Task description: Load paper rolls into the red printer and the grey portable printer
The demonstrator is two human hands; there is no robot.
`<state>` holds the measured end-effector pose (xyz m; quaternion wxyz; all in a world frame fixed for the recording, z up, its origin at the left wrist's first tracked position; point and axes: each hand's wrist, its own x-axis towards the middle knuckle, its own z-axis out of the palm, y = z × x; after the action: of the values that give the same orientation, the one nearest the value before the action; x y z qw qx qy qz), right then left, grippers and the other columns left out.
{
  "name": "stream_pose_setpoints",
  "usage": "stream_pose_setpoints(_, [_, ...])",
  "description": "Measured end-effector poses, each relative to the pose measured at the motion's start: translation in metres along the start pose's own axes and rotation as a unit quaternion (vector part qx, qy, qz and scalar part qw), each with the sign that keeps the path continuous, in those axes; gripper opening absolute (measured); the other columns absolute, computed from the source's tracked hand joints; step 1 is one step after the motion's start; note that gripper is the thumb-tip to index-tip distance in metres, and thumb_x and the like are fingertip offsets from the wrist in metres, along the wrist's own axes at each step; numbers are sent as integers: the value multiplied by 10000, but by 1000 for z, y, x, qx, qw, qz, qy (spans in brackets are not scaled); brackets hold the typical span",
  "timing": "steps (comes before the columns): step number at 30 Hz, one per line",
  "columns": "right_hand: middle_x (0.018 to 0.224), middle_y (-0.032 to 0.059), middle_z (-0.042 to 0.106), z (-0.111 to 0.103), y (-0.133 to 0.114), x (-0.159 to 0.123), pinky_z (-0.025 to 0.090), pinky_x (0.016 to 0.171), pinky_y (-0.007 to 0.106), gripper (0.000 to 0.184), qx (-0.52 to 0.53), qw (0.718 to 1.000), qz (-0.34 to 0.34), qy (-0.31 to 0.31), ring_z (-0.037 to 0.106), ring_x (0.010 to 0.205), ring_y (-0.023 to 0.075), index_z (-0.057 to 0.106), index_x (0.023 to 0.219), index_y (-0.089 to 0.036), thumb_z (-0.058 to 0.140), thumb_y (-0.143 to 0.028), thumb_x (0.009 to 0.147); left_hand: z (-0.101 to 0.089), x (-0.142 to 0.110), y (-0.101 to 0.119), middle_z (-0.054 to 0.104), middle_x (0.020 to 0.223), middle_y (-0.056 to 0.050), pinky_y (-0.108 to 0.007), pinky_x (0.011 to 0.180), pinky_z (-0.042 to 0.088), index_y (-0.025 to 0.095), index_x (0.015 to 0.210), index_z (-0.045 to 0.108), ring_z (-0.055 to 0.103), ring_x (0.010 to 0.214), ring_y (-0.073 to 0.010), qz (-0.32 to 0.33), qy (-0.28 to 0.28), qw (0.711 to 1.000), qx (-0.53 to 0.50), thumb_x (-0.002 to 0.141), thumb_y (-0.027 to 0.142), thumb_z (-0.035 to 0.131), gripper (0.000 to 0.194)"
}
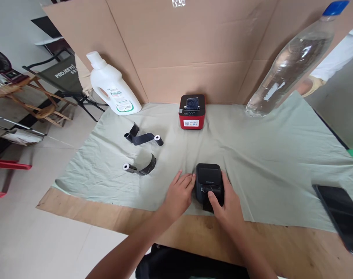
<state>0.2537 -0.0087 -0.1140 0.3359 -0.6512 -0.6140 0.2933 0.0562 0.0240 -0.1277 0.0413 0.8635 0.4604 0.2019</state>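
Observation:
A small black label printer [209,180] stands on the cloth in front of me, its lid down. From its front slot a dark strip hangs toward the table edge. My right hand [228,201] grips the printer's right side, thumb on the front near the slot. Along the left side lies my left hand [179,194], fingers stretched out, their tips at the casing; its thumb is hidden. Further left are a roll of black paper [140,169], partly unwound, and a second unwound black strip [143,138] with a roll at its end.
A red and black printer [192,112] stands at the back against a cardboard panel [194,46]. A white detergent bottle [114,85] and a large water bottle [292,62] lean there. A black phone [340,215] lies at right. Behind the panel's right edge shows a person's sleeve [339,54].

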Motion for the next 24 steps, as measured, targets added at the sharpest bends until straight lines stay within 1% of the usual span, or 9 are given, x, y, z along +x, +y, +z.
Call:
stream_pose_setpoints(3, [1603,152,429,-1,-1,2,423,1153,566,746,-4,1000,-6,5,451,1452,330,249,1620,-205,512,-474,977,2,1,-2,725,1230,-133,-519,1191,405,121,1444,518,661,1206,-269,20,10,999,33,920,14,382,552])
stream_pose_setpoints(6, [1591,156,447,0,-2,2,421,1154,562,726,-4,1000,-16,14,458,1446,330,273,1612,-197,508,-459,977,3,1,-3,725,1236,-136,-512,1191,409,109,1438,526,659,1208,-270,32,6,999,36,912,10,388,553])
stream_pose_setpoints(9, [1566,159,479,0,-2,3,435,1141,558,705,-2,1000,-19,16,482,1427,330,295,1605,-193,494,-453,980,4,1,-3,715,1259,-138,-515,1195,407,127,1456,519,652,1225,-269,23,-1,999,23,901,11,395,580])
stream_pose_setpoints(12, [1553,162,496,1,0,4,444,1128,560,703,2,1000,-15,19,506,1406,332,317,1597,-183,493,-461,976,4,1,-2,715,1252,-142,-517,1195,407,129,1449,535,648,1231,-271,5,4,1000,4,893,14,408,582])
stream_pose_setpoints(14, [1534,160,521,2,1,4,454,1117,558,684,13,1000,-7,27,529,1385,330,354,1581,-183,495,-463,973,4,1,-4,723,1238,-127,-523,1190,408,152,1434,560,647,1231,-266,-12,5,999,-31,892,23,419,575])
stream_pose_setpoints(16, [1504,156,553,3,1,4,460,1111,553,642,36,998,5,45,549,1364,322,410,1552,-186,488,-468,980,2,3,-6,735,1228,-92,-523,1164,428,210,1400,604,655,1207,-251,-43,6,994,-96,889,35,431,566])
stream_pose_setpoints(19, [1495,152,563,3,-1,3,422,1148,560,574,67,994,3,90,530,1380,309,498,1493,-187,472,-476,997,-2,6,-10,728,1288,-36,-513,1139,442,294,1336,662,655,1212,-229,-112,1,972,-207,896,59,438,548])
stream_pose_setpoints(21, [1513,142,546,2,-2,2,380,1179,570,536,73,991,-13,108,495,1409,305,547,1455,-198,469,-478,1004,-5,8,-11,677,1384,-19,-519,1170,406,316,1359,645,627,1280,-223,-147,-10,954,-259,935,109,442,514])
stream_pose_setpoints(24, [1542,113,522,-5,-4,4,352,1198,567,518,74,993,-29,91,456,1439,293,553,1461,-234,457,-481,1016,-8,10,-9,588,1487,-25,-536,1222,336,318,1445,566,572,1368,-222,-153,-29,944,-291,1000,240,469,462])
